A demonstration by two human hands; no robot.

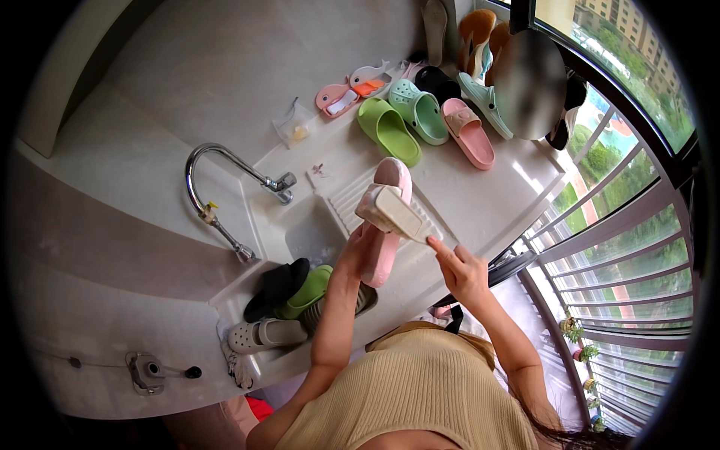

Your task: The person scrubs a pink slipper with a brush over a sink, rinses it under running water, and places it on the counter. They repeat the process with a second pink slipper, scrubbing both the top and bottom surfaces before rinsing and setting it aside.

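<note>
A pink slide sandal (382, 259) is held up over the ribbed washboard (360, 205) of the sink, with my left hand (354, 250) shut on its side. Whitish foam seems to coat parts of the sandal. My right hand (461, 273) grips the handle end of a cream-coloured scrubbing brush (402, 214). The brush lies across the sandal's strap, its back facing up; its bristles are mostly hidden. Below and to the left is the sink basin (312, 228), partly covered by my left arm.
Footwear crowds the counter's far end: a green slide (391, 132), a mint clog (419, 112) and another pink slide (469, 135). A curved chrome faucet (225, 152) rises at the left. Black slippers (278, 287) and a grey clog (267, 336) sit by the basin's near side. Barred windows (619, 264) line the right.
</note>
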